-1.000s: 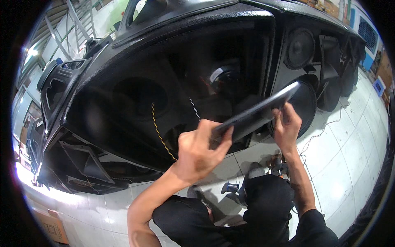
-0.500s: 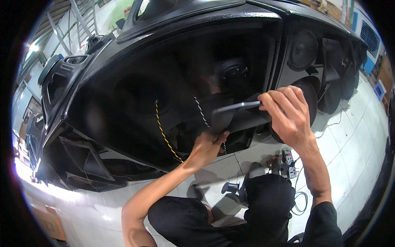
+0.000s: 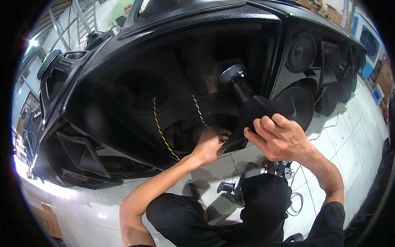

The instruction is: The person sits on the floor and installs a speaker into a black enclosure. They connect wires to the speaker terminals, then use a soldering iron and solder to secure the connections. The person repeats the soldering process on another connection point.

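Right hand (image 3: 279, 138) clamps the rim of the black horn (image 3: 263, 108), which extends ahead of it; likely stiff, heavy toward the driver (image 3: 233, 74): support the neck (image 3: 242, 90). Left hand's (image 3: 210, 146) grip cannot be told.

My feed shows a loudspeaker workshop. I see an open black speaker cabinet (image 3: 123, 47), a twisted yellow-and-black wire (image 3: 159, 126) and a spool (image 3: 228, 187) on the tiled floor (image 3: 329, 152).

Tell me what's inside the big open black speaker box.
In the speaker box, a yellow-and-black wire and a white-and-black wire show. The black horn in the right hand hides what is behind it; deeper parts are too dark to make out.
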Demonstrator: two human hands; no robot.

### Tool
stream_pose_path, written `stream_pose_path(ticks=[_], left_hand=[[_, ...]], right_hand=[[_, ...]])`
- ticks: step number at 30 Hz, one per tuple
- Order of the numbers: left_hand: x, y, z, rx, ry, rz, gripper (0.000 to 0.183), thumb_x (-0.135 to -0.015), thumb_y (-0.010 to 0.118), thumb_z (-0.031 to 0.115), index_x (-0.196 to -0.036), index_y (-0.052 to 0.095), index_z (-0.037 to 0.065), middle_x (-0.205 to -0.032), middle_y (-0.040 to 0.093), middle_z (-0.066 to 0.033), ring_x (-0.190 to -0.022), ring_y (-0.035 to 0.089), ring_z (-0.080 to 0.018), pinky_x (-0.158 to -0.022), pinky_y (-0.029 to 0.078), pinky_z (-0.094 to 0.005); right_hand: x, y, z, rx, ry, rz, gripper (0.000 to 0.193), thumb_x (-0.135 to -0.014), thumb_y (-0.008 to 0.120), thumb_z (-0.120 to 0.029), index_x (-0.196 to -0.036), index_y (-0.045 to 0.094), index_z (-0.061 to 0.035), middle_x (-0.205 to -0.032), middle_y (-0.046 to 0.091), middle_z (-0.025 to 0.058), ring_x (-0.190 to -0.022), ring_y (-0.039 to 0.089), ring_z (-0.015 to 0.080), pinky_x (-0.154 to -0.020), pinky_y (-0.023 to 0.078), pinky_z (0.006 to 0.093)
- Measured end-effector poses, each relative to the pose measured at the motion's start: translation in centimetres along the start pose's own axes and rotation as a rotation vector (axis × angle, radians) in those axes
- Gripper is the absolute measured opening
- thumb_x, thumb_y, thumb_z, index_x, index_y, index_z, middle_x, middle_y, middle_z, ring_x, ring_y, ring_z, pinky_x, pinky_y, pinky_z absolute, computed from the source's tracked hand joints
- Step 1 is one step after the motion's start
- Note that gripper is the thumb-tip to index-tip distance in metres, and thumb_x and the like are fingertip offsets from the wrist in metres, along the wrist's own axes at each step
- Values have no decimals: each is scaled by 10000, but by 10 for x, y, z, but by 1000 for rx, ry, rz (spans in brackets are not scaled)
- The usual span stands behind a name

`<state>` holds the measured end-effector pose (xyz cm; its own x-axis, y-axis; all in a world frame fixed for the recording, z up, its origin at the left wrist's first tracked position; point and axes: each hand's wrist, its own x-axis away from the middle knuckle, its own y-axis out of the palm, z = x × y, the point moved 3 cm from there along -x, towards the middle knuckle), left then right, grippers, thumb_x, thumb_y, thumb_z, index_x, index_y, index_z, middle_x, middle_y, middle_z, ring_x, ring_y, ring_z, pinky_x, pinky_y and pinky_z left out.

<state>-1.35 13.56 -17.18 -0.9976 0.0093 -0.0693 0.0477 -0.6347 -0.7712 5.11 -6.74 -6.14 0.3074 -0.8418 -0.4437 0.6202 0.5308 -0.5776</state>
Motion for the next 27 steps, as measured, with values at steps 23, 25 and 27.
stream_pose_path(ticks=[23, 25, 27], left_hand=[[23, -24, -15, 220, -285, -20, 648, -764, 642, -144, -1383, 496, -20, -1282, 639, -216, -1176, 635, -252, -1068, 478, -352], [28, -23, -25, 236, -239, 9, 654, -750, 669, -136, -1374, 503, -29, -1246, 651, -234, -1168, 638, -257, -1044, 497, -355], [28, -26, -21, 184, -266, -29, 634, -747, 688, -123, -1353, 524, -34, -1222, 664, -234, -1159, 643, -272, -1008, 515, -353]], right_hand=[[16, -2, -34, -123, 15, -77, 363, -868, 697, -195, -1176, 693, -2, -906, 692, 59, -877, 646, 190, -893, 477, 359], [14, -1, -32, -173, 52, -27, 377, -872, 699, -194, -1199, 681, -7, -933, 701, 66, -887, 655, 192, -881, 486, 357], [17, 2, -31, -219, 100, 6, 390, -861, 729, -192, -1208, 681, -19, -953, 711, 74, -890, 664, 196, -872, 502, 363]])
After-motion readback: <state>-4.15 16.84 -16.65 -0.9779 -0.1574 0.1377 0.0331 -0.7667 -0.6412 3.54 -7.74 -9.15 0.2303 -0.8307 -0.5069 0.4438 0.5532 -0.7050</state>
